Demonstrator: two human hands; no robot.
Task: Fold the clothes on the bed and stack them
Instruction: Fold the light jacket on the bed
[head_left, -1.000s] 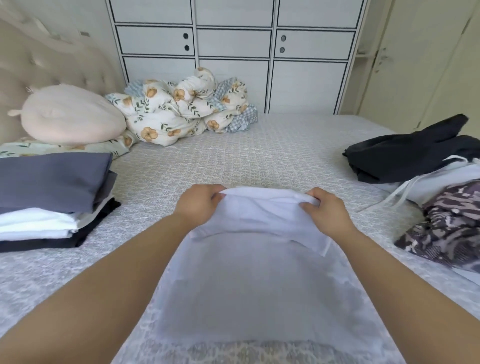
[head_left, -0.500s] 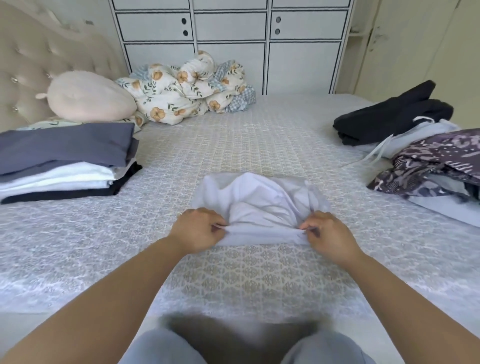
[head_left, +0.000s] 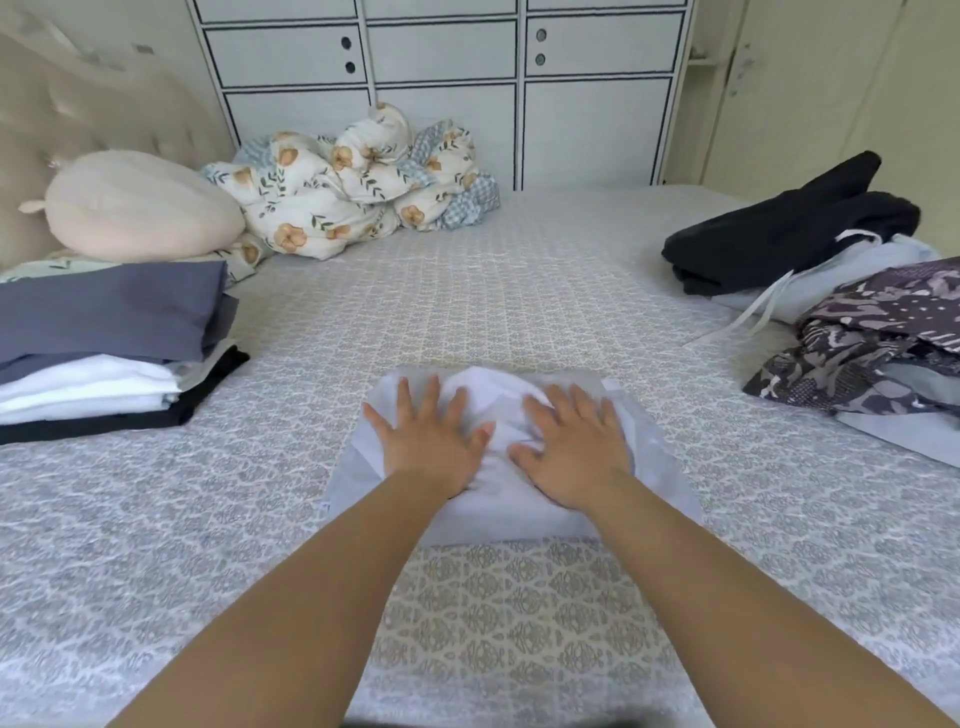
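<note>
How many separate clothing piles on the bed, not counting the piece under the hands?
2. The folded stack sits at the left edge, grey piece on top. The unfolded heap lies at the right, black garment on its far end; more of it may run out of frame.

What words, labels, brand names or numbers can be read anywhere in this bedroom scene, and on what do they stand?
None: no readable text shows anywhere in the view.
The white garment under the hands shows no label or print.
The folded stack at the left shows no tags.
The patterned garment at the right bears only shapes, no letters.
The cabinet doors show only round holes, no signs.
</note>
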